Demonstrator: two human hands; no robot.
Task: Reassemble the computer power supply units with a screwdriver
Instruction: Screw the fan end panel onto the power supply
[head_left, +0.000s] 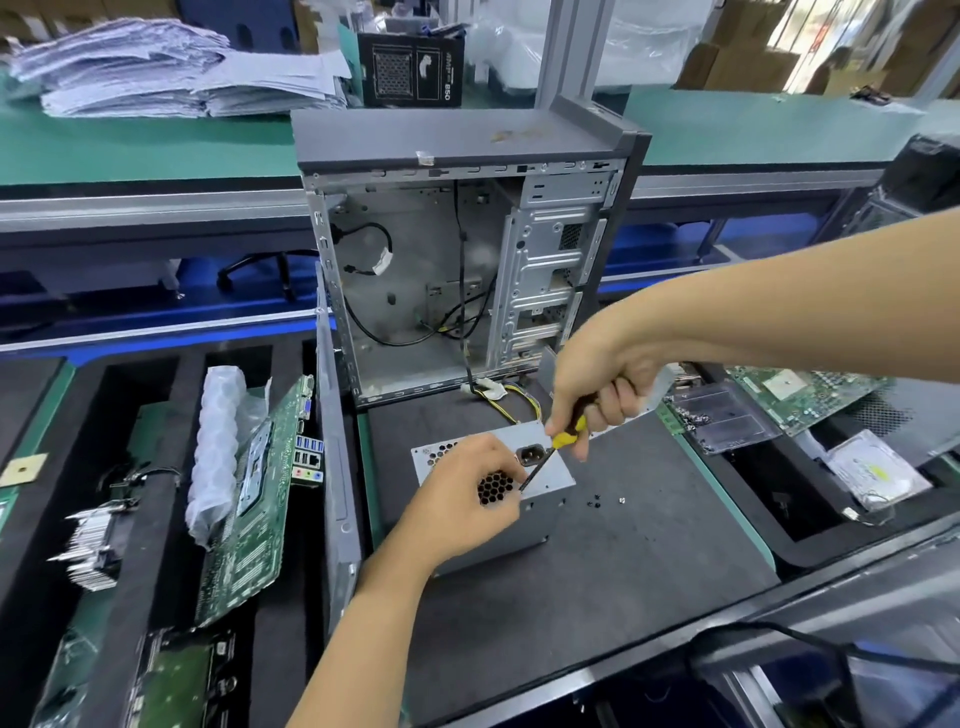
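Note:
A grey metal power supply unit (556, 470) stands on the dark mat in front of me, its face with honeycomb vents and a power socket turned up. My right hand (597, 387) grips a screwdriver (563, 440) with a yellow-and-black handle; its shaft slants down-left to the near edge of that face. My left hand (462, 499) curls over the unit's near-left corner, its fingers beside the screwdriver tip. Two or three small loose screws (595, 503) lie on the mat just right of the unit.
An open, empty computer case (467, 260) stands behind the unit, wires trailing out. Its side panel (335, 467) stands on edge at the left. Motherboards (249, 509) and heatsinks fill foam slots left; a circuit board (810, 395), clear tray and drive (878, 475) lie right.

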